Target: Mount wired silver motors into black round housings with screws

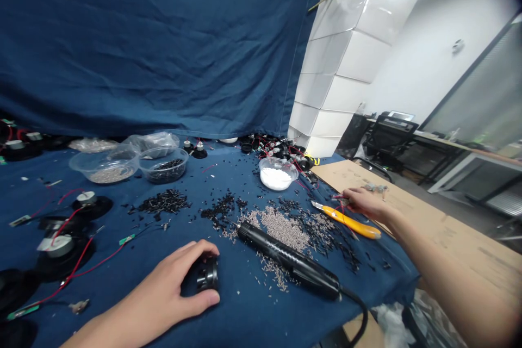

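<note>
Black, round, ridged plastic part (209,274) between the thumb and fingers of our left hand (175,285)

Our left forearm comes in from the lower left, with the hand low over the dark blue cloth (244,318) that covers the table. We have the thumb stretched along the near side and the fingers bent over the far side, making a C shape. That grip is closed only as far as the plastic part's width allows, and the part sits between the digits, its ridged side turned to our right. We cannot tell whether it rests on the cloth or is just above it.

Our right arm reaches forward from the lower right, with the right hand (365,202) well apart from the left, near the edge of a flat brown cardboard sheet (411,223). Its fingers are bent and close together at some thin red wires (337,197); we cannot tell how tightly they are closed or quite what they hold.

Just below that hand lies a yellow-handled tool with a pale metal tip (351,222). Between our hands, a black cylindrical electric screwdriver (289,258) lies slantwise across scattered small silver screws (285,228). Beyond them stands a clear plastic bowl (265,165) of white pieces (276,178).
</note>
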